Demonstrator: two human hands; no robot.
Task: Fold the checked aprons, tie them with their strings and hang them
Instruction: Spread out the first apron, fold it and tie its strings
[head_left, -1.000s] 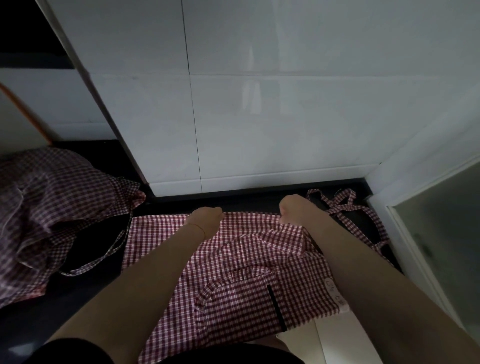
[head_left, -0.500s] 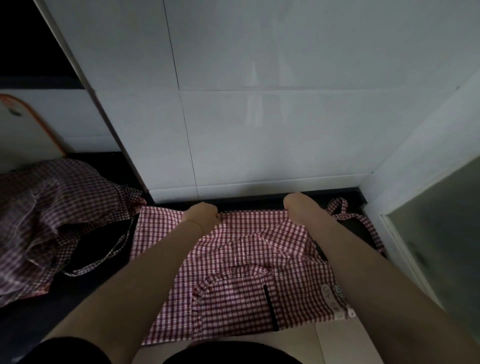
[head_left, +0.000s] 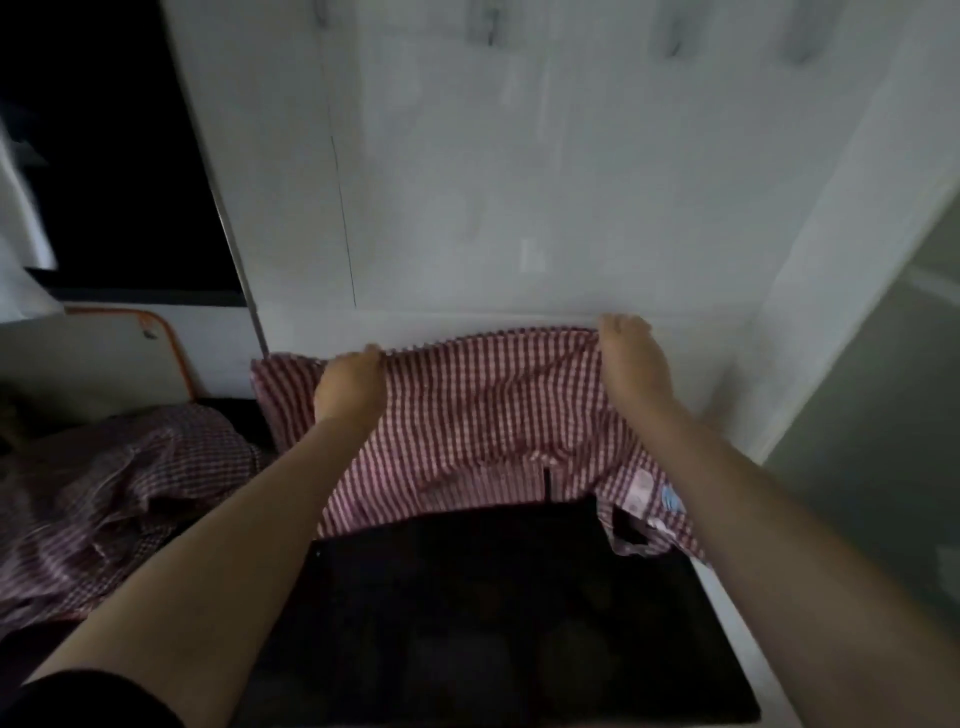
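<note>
Both hands have lifted the red checked apron (head_left: 483, 415) off the dark surface (head_left: 493, 623) since a moment ago. Arms reach forward, the left hand (head_left: 350, 387) and right hand (head_left: 631, 358) each gripping its top edge, set apart, cloth hanging against the white wall (head_left: 519, 182). Another crumpled apron (head_left: 104, 493) lies left.

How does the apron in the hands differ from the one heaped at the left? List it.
1. The held apron is stretched out flat; the left apron lies crumpled.
2. The left hand and right hand grip the held apron's top edge; nothing touches the left apron.
Both are red-and-white checked.
</note>
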